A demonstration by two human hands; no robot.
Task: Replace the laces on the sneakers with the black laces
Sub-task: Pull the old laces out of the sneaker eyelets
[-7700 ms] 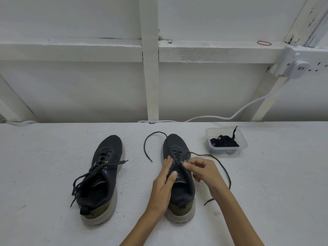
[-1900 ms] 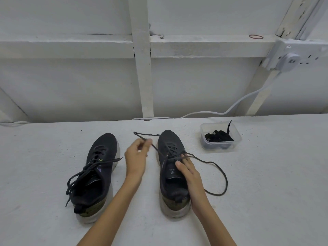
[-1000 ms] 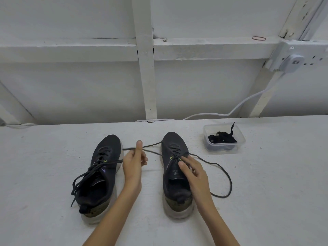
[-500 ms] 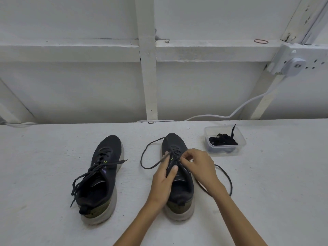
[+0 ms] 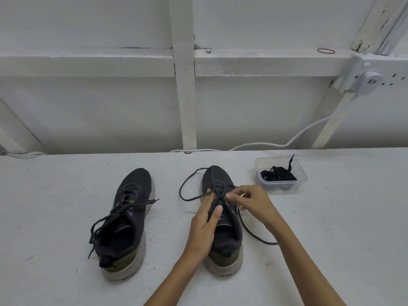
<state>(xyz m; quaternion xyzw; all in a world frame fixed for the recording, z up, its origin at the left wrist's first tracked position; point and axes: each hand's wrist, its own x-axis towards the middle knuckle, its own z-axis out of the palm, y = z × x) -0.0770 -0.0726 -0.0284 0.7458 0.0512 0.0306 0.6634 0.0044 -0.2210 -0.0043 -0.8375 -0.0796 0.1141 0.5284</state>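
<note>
Two dark sneakers stand toe-away on the white table. The left sneaker (image 5: 128,219) has its grey lace loosened and trailing. On the right sneaker (image 5: 223,235) my left hand (image 5: 204,226) rests over the tongue with straight fingers pressing near the eyelets. My right hand (image 5: 251,203) pinches the lace at the eyelet rows. The grey lace (image 5: 187,196) loops out to the left of the toe, and its other end trails right around my wrist. Black laces (image 5: 278,175) lie bundled in a clear tub (image 5: 302,176).
A white cable (image 5: 287,143) runs along the back edge of the table up to a wall socket (image 5: 366,81). The white framed wall rises just behind the shoes. A red rubber band (image 5: 325,51) lies on the ledge.
My left hand let go of the pulled-out lace end and came back onto the right sneaker. My right hand moved up to pinch the lace at the eyelets. The lace loop dropped onto the table.
</note>
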